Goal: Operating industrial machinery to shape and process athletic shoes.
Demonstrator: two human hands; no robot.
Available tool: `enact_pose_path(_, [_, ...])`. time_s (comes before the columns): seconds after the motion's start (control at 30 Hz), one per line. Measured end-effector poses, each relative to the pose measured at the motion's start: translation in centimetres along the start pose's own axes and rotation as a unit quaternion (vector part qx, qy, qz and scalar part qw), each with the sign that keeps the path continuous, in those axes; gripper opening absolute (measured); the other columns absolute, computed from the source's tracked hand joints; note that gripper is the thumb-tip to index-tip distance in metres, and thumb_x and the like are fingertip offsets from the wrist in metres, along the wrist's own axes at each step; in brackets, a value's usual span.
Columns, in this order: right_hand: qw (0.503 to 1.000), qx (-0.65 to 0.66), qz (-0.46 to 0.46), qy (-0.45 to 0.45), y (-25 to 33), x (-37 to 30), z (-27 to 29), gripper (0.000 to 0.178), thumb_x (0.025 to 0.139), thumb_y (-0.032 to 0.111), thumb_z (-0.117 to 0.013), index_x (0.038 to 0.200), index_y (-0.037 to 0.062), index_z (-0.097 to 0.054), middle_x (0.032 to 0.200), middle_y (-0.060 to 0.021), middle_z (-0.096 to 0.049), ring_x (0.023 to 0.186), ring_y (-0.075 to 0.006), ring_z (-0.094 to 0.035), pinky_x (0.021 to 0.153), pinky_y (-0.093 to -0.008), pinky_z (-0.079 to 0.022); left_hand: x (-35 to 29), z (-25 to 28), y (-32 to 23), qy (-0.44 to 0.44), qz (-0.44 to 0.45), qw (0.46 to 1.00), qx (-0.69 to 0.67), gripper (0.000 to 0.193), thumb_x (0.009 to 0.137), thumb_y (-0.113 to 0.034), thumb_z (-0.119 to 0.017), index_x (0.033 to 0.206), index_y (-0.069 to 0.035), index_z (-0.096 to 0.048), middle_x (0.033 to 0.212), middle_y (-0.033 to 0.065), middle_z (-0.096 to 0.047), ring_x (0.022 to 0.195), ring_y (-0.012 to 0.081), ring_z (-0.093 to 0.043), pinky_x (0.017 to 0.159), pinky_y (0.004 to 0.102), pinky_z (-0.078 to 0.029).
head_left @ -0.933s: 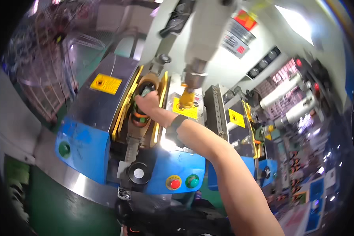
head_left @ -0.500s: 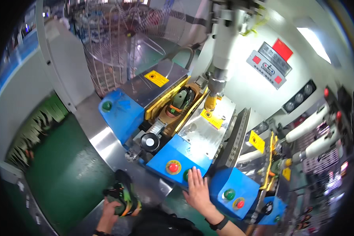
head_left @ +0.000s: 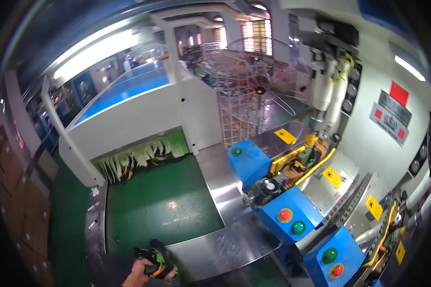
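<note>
My left hand (head_left: 138,273) is closed on a dark shoe (head_left: 164,266) with green and orange patches, held low at the steel front edge of the conveyor. Its sole side partly faces away, and my fingers hide the near end. My right hand is out of view. To the right, another dark shoe (head_left: 312,157) with an orange patch sits in the press between yellow side pads (head_left: 287,160). A yellow-tipped white press arm (head_left: 312,138) meets its far end. On the blue control box (head_left: 292,210) are a red button (head_left: 285,215) and a green button (head_left: 298,227).
The green conveyor belt (head_left: 163,205) runs out of a white tunnel machine, with dark shoes (head_left: 128,171) at its fringed curtain (head_left: 143,155). A second blue control box (head_left: 333,258) stands at lower right. Cartons (head_left: 21,201) are stacked left; a wire-caged fan (head_left: 261,88) stands behind.
The view has swung left toward the conveyor. My right hand has left the green button and gone out of view. The press arm's yellow tip has come to the clamped shoe.
</note>
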State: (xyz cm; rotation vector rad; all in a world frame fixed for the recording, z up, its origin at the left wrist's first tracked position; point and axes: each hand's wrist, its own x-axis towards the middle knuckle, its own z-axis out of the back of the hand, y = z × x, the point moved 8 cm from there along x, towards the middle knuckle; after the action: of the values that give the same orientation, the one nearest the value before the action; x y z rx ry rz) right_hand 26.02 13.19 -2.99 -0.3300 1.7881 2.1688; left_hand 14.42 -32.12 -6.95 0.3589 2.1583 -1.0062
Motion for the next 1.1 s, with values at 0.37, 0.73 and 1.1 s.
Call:
enact_pose_path(0.37, [0.944, -0.287, 0.142, 0.083, 12.6, 16.4, -18.3, 0.032, 0.088, 0.014, -0.060, 0.116, -0.0022, -0.060, 0.105, -0.0210, -0.067, 0.098, -0.0309, -0.066, 0.086, -0.0373, -0.050, 2.9, 18.3, -7.9, -0.134, -0.321, 0.892, 0.289, 0.079, 0.070, -0.001, -0.064, 0.142, -0.005, -0.030, 0.133, 0.0159, -0.049, 0.122, 0.0295, -0.048, 0.101, 0.0420, -0.040])
enact_pose_path(0.73, [0.756, -0.430, 0.357, 0.341, 28.3, 48.8, -59.5, 0.068, 0.082, 0.036, -0.067, 0.129, -0.0074, -0.043, 0.122, -0.0293, -0.055, 0.113, -0.0419, -0.055, 0.099, -0.0446, -0.044, 28.7, 19.5, -30.4, -0.214, -0.336, 0.583, 0.708, 0.067, 0.083, -0.031, -0.062, 0.136, 0.003, -0.040, 0.145, 0.0230, -0.035, 0.136, 0.0411, -0.029, 0.113, 0.0530, -0.018])
enact_pose_path(1.1, [0.585, -0.584, 0.522, 0.209, 34.6, 65.5, -89.7, 0.064, 0.071, 0.053, -0.076, 0.105, 0.0009, -0.061, 0.096, -0.0219, -0.067, 0.092, -0.0375, -0.064, 0.078, -0.0433, -0.053, 33.8, 24.1, -28.2, -0.250, -0.416, 0.621, 0.615, 0.051, 0.074, -0.016, -0.062, 0.122, -0.002, -0.054, 0.137, 0.0175, -0.048, 0.129, 0.0344, -0.043, 0.109, 0.0511, -0.026])
